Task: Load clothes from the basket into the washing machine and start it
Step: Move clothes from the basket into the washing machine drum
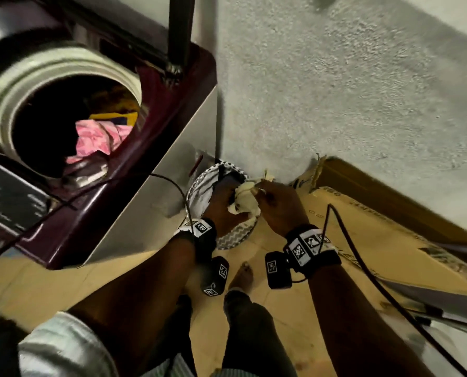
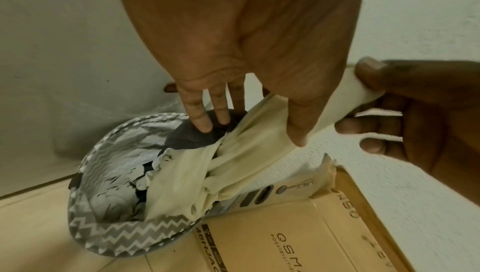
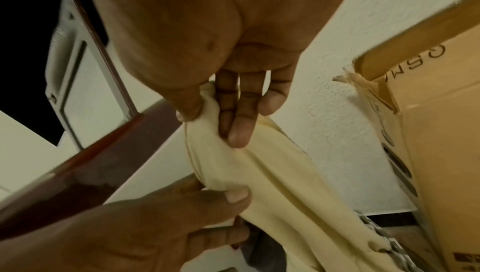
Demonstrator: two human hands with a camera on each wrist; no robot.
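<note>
Cream cloth garment (image 2: 244,153) is being gripped by left hand (image 1: 221,208) and right hand (image 1: 278,205) above grey zigzag-patterned fabric basket (image 2: 109,233); trailing fabric is best being gathered before lifting toward maroon top-loading washing machine (image 1: 156,148).

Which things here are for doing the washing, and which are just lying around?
For the washing: cream garment, held by left hand and right hand; zigzag basket; washing machine; pink clothes already inside.

Lying about: cardboard box; black cable.
</note>
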